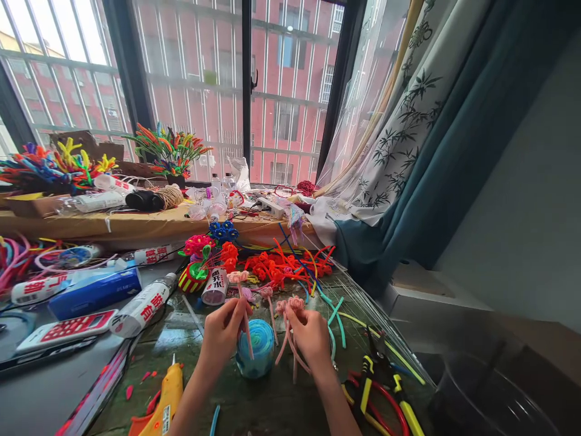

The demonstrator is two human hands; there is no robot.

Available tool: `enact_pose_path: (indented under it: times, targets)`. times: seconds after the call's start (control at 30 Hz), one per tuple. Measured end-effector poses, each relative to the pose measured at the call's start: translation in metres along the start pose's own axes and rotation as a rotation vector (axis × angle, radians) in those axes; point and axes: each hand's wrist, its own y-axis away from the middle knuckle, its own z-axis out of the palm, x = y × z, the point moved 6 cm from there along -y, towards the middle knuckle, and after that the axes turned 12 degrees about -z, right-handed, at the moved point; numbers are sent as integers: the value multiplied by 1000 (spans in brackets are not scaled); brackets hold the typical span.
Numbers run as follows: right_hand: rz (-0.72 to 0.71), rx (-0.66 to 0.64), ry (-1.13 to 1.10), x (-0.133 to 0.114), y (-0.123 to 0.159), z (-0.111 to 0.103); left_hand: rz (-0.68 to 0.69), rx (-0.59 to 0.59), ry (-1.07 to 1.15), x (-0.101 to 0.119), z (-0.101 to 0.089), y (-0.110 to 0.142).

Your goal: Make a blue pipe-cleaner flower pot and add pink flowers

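Note:
My left hand [222, 330] is closed around the stem of a pale pink pipe-cleaner flower [238, 277], its bloom upright above my fingers. My right hand [309, 336] pinches a small bunch of pink pipe-cleaner flowers [296, 303], with several fuzzy stems hanging below. Another pink flower [267, 292] on a stem shows between the two hands. Below and between them stands a round turquoise container [255, 351] with a swirled top. The two hands are apart from each other.
A yellow glue gun [167, 393] lies at front left, pliers [367, 381] at right. Behind are red pipe-cleaner pieces [267, 266], a striped pot [193, 277] and a white-labelled bottle [143, 306]. A calculator [68, 332] and blue box [95, 293] lie left.

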Motion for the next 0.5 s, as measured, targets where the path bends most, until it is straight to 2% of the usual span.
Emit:
enact_pose_path:
  times: [0.23,0.5]
  targets:
    - [-54,74,252,-13,2,-18,11,13,-41,0,-3,4]
    - [-121,27,118,-19,1,-9,9,25,-99,-3,1,0]
